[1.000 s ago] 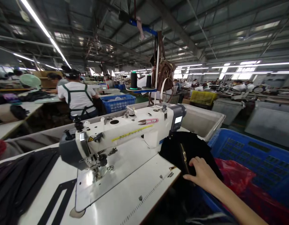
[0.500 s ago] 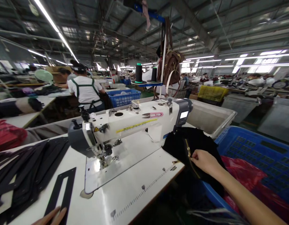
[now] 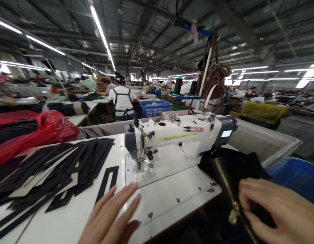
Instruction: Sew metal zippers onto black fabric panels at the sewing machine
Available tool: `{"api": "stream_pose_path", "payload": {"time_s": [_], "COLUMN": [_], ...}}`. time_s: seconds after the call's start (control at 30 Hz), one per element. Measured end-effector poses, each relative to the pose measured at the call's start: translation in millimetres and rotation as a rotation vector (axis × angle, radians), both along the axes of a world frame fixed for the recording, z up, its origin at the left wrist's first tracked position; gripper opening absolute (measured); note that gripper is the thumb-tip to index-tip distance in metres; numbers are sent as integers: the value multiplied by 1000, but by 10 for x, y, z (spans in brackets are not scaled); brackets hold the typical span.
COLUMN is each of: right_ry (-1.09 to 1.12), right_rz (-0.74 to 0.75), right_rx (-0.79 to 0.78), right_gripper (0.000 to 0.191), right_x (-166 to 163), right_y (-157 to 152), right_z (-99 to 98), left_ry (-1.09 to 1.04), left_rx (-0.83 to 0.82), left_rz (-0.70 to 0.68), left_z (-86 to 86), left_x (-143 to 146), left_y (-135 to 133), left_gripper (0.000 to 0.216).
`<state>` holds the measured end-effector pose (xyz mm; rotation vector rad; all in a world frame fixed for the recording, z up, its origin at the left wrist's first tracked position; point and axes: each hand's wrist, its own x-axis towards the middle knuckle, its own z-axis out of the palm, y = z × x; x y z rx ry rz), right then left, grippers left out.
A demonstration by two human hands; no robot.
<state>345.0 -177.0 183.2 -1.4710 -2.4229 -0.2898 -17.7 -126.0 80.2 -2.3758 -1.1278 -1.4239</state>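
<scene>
My right hand [image 3: 274, 210] grips a black fabric piece [image 3: 238, 169] with a gold zipper [image 3: 227, 188] at the right end of the sewing table, its fingers curled over the cloth near the zipper pull. Stretched out flat, my left hand [image 3: 111, 217] hovers over the white table top [image 3: 172, 200] near its front edge and holds nothing. A white sewing machine [image 3: 179, 135] stands just behind both hands. A black frame-shaped cut piece [image 3: 107, 179] lies flat to the left of the machine's plate.
A heap of black cut strips [image 3: 50, 169] and a red plastic bag [image 3: 32, 132] fill the table's left side. A blue crate [image 3: 296, 176] and a grey tub [image 3: 269, 142] stand at the right. A worker in a white shirt [image 3: 122, 101] sits ahead. A brown bag [image 3: 215, 84] hangs above the machine.
The view has swung left and down. My right hand has drawn the black zippered fabric nearer to me. My left hand has come further into view over the table, fingers spread.
</scene>
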Motion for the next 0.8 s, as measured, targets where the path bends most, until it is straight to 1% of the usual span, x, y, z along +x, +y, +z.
{"api": "stream_pose_path", "payload": {"time_s": [0.03, 0.1, 0.13, 0.17, 0.23, 0.3, 0.33, 0.4, 0.43, 0.47, 0.5, 0.57, 0.6, 0.63, 0.7, 0.73, 0.77, 0.8], "right_ry": [-55, -124, -148, -158, -128, -26, 28, 120, 158, 201, 248, 352, 389, 432, 531, 568, 581, 560], "right_rz": [117, 291, 351, 399, 477, 514, 508, 465, 429, 384, 324, 189, 137, 114, 93, 98, 105, 121], "right_rx": [103, 232, 248, 239, 163, 34, -64, -294, -398, -466, -500, -500, -536, -605, -674, -664, -616, -540], "right_gripper": [10, 18, 20, 18, 15, 15, 14, 12, 10, 6, 3, 23, 28, 29, 32, 34, 34, 32], "right_x": [-224, -613, -762, -879, -1032, -1122, -1153, -1180, -1166, -1128, -1065, -888, -795, -716, -645, -661, -710, -785], "right_y": [17, 82, 123, 169, 271, 390, 457, 611, 700, 794, 891, 1069, 1142, 1200, 1273, 1292, 1308, 1325], "right_z": [-32, -96, -111, -108, -51, 43, 88, 137, 134, 112, 74, -30, -85, -138, -239, -299, -376, -476], "left_ry": [25, 94, 139, 176, 226, 199, 155, 25, -46, -120, -204, -398, -498, -598, -783, -859, -915, -924], "left_rx": [4, -49, -105, -204, -486, -790, -921, -1104, -1164, -1217, -1259, -1342, -1370, -1385, -1380, -1364, -1337, -1296], "left_rz": [-43, -193, -274, -335, -455, -508, -529, -573, -596, -620, -631, -620, -618, -614, -588, -570, -550, -537], "left_z": [174, 458, 560, 635, 724, 766, 776, 771, 751, 717, 669, 539, 460, 373, 166, 45, -86, -221], "left_x": [148, 387, 466, 514, 534, 492, 464, 409, 386, 366, 347, 322, 319, 328, 386, 431, 479, 522], "left_y": [-64, -139, -150, -149, -136, -125, -118, -84, -54, -17, 24, 102, 129, 143, 129, 98, 53, -5], "left_gripper": [42, 39, 37, 38, 28, 15, 14, 18, 19, 22, 26, 36, 39, 42, 48, 50, 52, 54]}}
